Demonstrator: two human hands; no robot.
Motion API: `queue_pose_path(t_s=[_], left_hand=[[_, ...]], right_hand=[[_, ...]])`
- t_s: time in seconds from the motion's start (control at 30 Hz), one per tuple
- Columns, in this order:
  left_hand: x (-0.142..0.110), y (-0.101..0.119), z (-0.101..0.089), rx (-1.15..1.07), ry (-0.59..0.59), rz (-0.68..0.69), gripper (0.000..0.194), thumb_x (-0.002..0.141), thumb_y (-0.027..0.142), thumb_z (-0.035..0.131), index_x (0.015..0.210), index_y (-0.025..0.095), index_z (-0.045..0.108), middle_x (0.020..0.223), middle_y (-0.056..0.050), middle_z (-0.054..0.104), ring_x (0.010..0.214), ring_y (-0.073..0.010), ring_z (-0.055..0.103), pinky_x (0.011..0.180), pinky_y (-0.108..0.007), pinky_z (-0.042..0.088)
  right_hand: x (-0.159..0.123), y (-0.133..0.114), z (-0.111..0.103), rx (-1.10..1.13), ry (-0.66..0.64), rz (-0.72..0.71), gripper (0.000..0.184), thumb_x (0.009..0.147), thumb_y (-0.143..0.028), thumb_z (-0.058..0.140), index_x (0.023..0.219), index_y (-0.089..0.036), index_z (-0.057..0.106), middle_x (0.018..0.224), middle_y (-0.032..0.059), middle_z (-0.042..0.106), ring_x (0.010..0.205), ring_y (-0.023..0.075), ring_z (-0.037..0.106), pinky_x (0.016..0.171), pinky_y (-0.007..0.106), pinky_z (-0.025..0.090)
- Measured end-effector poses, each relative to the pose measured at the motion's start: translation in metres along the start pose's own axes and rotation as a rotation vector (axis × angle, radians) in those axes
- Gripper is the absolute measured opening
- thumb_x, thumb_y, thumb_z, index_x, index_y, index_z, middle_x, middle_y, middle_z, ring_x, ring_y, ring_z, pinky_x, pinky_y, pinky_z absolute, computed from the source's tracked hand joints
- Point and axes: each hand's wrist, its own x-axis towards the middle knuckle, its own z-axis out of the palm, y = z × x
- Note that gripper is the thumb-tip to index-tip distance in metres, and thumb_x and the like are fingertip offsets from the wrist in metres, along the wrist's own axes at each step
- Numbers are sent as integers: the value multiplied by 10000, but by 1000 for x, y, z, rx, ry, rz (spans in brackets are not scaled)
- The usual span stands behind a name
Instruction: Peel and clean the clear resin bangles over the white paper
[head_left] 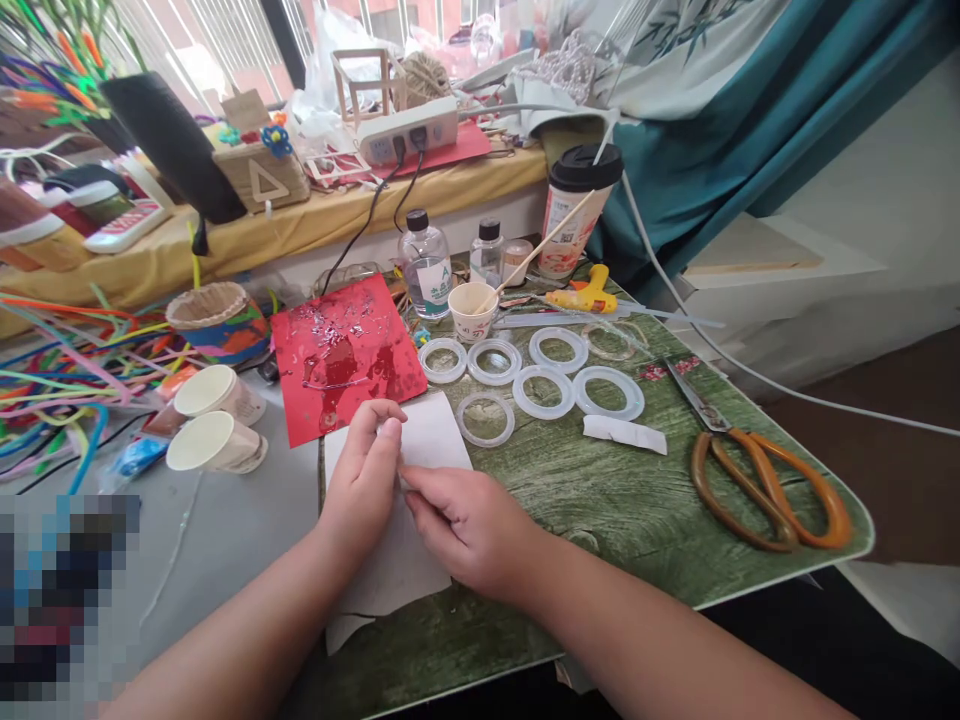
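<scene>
Forearms [225,625] come in from the near edge of the table and angle toward each other, the left hand [364,482] and right hand [469,530] meeting over a white paper sheet [429,432]. Left fingers curl upward and right fingers reach across, their tips closing together on the sheet at about its middle, so both hands appear to be pinching it rather than resting open. The sheet lies flat beneath them, its uneven lower part hanging just past the edge of a green wood-grain tabletop [607,510], and its upper edge overlaps a red card [345,350] smeared with dried glue.

Seven translucent plastic rings [541,391] lie beyond the hands, with a small white paper strip [625,433] to their right and orange-handled scissors [772,490] near the table's right corner. Farther back stand a paper cup [472,310] holding a wooden stick, two plastic bottles [426,265], a yellow hot glue gun [585,290], and a takeaway cup with a black lid [577,215]. Two paper cups [216,442] lie on their sides on a grey surface to the left, beside a heap of colored pipe cleaners [67,360]. Along the yellow-covered windowsill [300,210] sits a white power strip [409,130], and a teal curtain [697,150] hangs at the right.
</scene>
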Motion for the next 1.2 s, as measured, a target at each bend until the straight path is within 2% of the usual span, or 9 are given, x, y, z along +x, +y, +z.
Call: queue_pose_path(t_s=[0.17,0.33,0.47,0.63,0.73,0.83,0.97,1.07,1.2], left_hand=[[-1,-1,4,54,-7,-1,219,1013,471,590,983,255,604,770,31,503,700,-179,459,647,-285,376],[-3,-3,7,-28,10,-5,238,1037,478,555,1007,248,609,813,18,532,741,-174,505,686,-277,425],[-3,-2,6,-154,7,-32,160,1028,419,570,1003,260,577,796,32,500,709,-164,485,662,-266,426],[2,-1,6,-100,56,-40,248,1028,472,593,927,246,574,820,24,533,731,-157,515,683,-261,453],[7,0,4,-154,94,-18,279,1021,489,609,891,251,543,792,32,521,692,-153,509,653,-263,451],[11,2,0,-204,115,-9,298,1008,480,618,845,248,526,776,32,513,680,-150,508,631,-258,440],[10,3,-4,-159,-14,-46,206,941,394,695,870,250,565,763,46,511,642,-137,473,605,-245,411],[5,5,-3,7,-80,58,215,839,296,814,1001,249,679,815,36,558,737,-147,519,692,-248,441],[4,2,-4,-33,-202,11,227,871,335,805,1065,244,731,883,0,640,826,-172,572,747,-269,469]], right_hand=[[1,2,2,-41,42,-2,272,1075,-262,499,1046,-235,768,863,42,740,759,206,660,742,313,502],[0,3,4,14,74,-9,300,1080,-231,479,1177,-241,762,1022,64,787,905,221,726,838,332,546],[-1,2,4,-54,2,-46,294,1078,-252,490,1119,-202,777,874,70,761,766,213,688,760,329,543],[-1,2,4,-1,87,-19,340,1077,-234,473,1275,-222,749,1029,90,782,926,231,723,899,361,558],[0,2,3,21,9,-26,330,1044,-230,505,1244,-223,767,951,73,772,853,225,703,840,362,560],[1,2,0,204,85,103,264,1042,-278,529,1106,-227,780,840,22,718,747,178,650,757,323,548],[6,5,-4,505,217,282,272,1041,-442,590,946,-213,703,687,-45,564,573,108,504,561,237,457],[9,7,-5,571,321,308,339,989,-530,668,893,-205,660,678,-50,563,554,94,487,524,220,430],[11,5,-5,601,297,336,396,925,-586,736,868,-203,651,655,-48,585,530,93,499,511,225,421]])
